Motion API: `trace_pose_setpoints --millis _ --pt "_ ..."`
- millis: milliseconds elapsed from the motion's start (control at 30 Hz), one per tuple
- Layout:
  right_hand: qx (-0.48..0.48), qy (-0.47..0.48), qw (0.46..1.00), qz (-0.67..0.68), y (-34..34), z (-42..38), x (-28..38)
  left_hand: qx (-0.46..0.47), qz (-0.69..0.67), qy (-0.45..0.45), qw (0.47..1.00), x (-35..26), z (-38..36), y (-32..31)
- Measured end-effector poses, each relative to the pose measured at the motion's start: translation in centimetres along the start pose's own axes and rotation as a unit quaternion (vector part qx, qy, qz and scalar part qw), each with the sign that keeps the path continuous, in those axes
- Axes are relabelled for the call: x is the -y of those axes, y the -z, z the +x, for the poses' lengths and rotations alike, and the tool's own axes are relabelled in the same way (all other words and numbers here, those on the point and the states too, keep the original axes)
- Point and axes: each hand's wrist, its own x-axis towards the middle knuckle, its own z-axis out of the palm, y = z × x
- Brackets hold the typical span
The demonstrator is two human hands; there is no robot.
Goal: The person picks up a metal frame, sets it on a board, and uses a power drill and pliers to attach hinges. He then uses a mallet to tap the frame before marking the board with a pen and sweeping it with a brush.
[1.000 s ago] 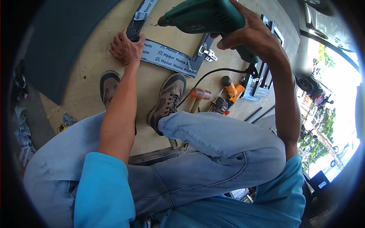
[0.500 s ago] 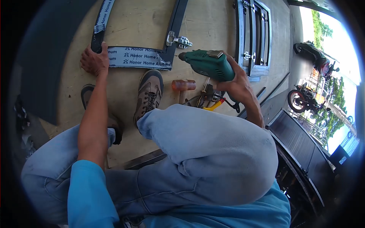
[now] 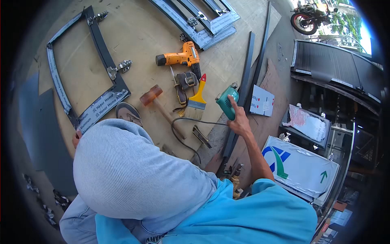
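Far left, our left hand [image 3: 76, 138] is mostly hidden behind the raised knee, next to the aluminium frame [image 3: 97, 107]; can't tell if it's spread or gripping. Moving right there's a rubber mallet [image 3: 156, 103], an orange cordless drill [image 3: 180, 58] and a yellow paintbrush [image 3: 198, 99] lying on the plywood floor [image 3: 138, 32]. Our right hand [image 3: 239, 121] is wrapped around the green corded drill [image 3: 226, 102] at the board's right edge.

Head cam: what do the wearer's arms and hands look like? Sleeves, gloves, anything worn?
Both hands are bare, no gloves. The right hand shows no ring or watch, and the forearm is uncovered up to a short bright blue sleeve of a T-shirt. The left hand is mostly hidden behind a knee in light blue jeans, so only its edge shows; its sleeve is out of sight.
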Motion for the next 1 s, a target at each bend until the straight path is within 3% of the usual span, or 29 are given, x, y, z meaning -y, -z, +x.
trace_pose_setpoints --millis 33,133,267,333,467,500,567,600,667,767,933,1000 --pt "-0.001 0.005 1.000 0.011 -1.3 0.4 -1.3 0.009 0.001 0.007 1.000 0.4 -0.3 0.5" --pt "-0.110 0.042 0.982 -0.145 -5.9 3.6 -4.5 0.023 0.006 0.021 1.000 0.7 -0.7 1.8" --pt "-0.172 0.150 0.955 -0.190 -11.1 7.5 -8.9 0.033 0.010 0.026 0.999 1.0 -0.6 3.0" --pt "-0.172 0.134 0.962 -0.167 -11.9 8.6 -10.9 0.035 0.015 0.025 0.999 0.5 -0.3 3.6" --pt "-0.168 0.064 0.963 -0.201 -10.8 7.3 -6.4 0.022 0.026 -0.001 0.999 -0.7 1.6 3.2" --pt "-0.160 0.084 0.963 -0.200 -10.5 7.1 -4.4 0.020 0.033 -0.009 0.999 -1.4 2.2 2.9" --pt "-0.236 0.178 0.949 -0.112 -10.9 6.2 0.1 0.034 0.030 -0.012 0.999 -4.8 2.9 3.4" --pt "-0.216 0.220 0.951 -0.022 -11.4 5.6 2.6 0.042 0.024 -0.015 0.999 -6.5 3.5 3.6" --pt "-0.092 0.212 0.967 0.104 -15.4 5.7 5.9 0.051 0.058 -0.022 0.997 -6.7 7.0 1.4" --pt "-0.015 0.259 0.959 0.117 -19.6 2.3 9.0 0.036 0.124 0.000 0.992 -11.2 8.5 0.7" --pt "0.061 0.090 0.982 0.156 -19.1 -4.1 11.1 0.038 0.185 0.015 0.982 -13.8 10.8 -1.5" --pt "0.042 0.035 0.984 0.168 -18.3 -4.1 11.7 0.049 0.096 -0.006 0.994 -13.2 12.4 -2.1"
